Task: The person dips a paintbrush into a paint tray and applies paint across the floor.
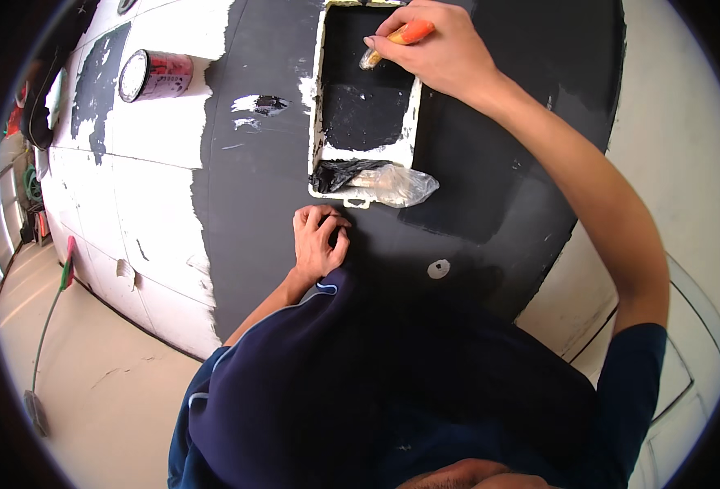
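Observation:
My right hand [439, 52] pinches a paintbrush [416, 30] with an orange-tipped wooden handle. It hangs over a paint tray [316, 110], and its smeared lower end points down to the left. The tray has a pale, paint-caked rim and a black coating inside. Across its near end lie a crumpled black plastic piece [347, 174] and a clear plastic bag [412, 185]. My left hand [320, 238] rests with curled fingers on the dark grey painted surface [262, 214], just below the tray's near edge. No object shows in it.
A paint can [167, 74] stands on the white, lined part of the surface [158, 134] at left. Smears [259, 105] and a pale ring-shaped spot [438, 269] mark the grey paint. A long green stick [45, 330] with a pink end leans at the lower left edge.

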Demonstrator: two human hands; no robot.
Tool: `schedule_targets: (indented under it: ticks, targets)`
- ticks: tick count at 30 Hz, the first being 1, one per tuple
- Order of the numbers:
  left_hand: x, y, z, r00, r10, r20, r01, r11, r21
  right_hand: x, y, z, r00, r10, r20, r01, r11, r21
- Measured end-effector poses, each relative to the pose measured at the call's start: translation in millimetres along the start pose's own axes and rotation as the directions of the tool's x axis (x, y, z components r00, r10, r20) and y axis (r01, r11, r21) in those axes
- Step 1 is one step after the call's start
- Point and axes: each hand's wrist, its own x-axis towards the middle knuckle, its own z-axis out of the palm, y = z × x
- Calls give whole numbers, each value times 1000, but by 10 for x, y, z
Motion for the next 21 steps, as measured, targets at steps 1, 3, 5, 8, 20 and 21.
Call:
schedule_targets:
  ticks: [1,3,5,8,20,21]
  targets:
    - [2,10,7,1000,-3,5,3,1000,7,-19,125,65,999,23,24,-22,998,-56]
    - [35,23,29,1000,-3,-15,3,1000,-17,-120,318,180,997,48,53,-42,993,-114]
    - [55,14,42,1000,-5,-14,4,999,-48,-198,425,234,993,118,-12,-119,991,-57]
    - [-63,-30,-23,1000,-24,-18,23,999,-43,-215,145,20,964,263,-42,-262,965,22]
    - [-58,-11,-14,1000,7,-5,-8,1000,-26,-2209,163,-1260,585,810,41,-240,124,963]
    - [-21,-17,1,999,26,21,-26,1000,-9,-2488,159,-1290,556,831,-14,-129,103,986]
